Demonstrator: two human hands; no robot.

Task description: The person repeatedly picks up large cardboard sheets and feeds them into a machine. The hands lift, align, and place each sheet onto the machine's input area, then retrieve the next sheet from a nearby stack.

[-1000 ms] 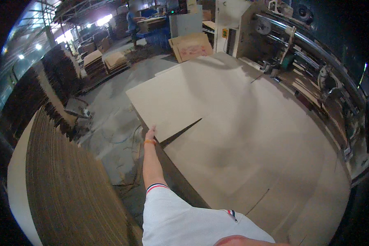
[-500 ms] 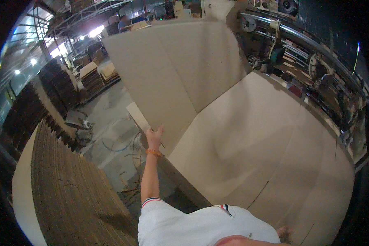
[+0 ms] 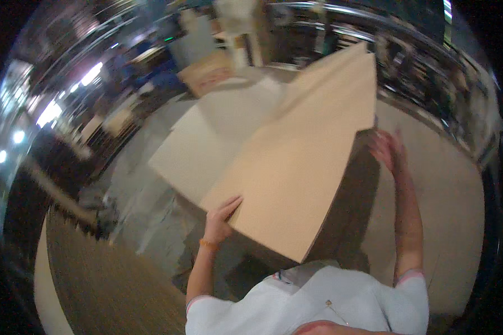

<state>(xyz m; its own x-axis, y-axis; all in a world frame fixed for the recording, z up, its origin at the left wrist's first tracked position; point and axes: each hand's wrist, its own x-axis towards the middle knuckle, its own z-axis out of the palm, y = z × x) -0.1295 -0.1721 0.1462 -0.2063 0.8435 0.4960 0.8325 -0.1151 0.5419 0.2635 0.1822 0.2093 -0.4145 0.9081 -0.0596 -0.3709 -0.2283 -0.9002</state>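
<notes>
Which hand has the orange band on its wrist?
The left hand, holding the tan cardboard sheet, wears the orange band; no band shows on the right hand or its wrist.

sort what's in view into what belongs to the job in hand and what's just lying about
In the job:
raised cardboard sheet, held by the left hand
right hand near its edge, contact unclear
flat cardboard sheets beneath

Apparently just around:
cardboard stack at left
machinery
brown board in the background

Smooth matt cardboard sheet (image 3: 296, 162); soft white cloth shirt (image 3: 341, 293).
</notes>
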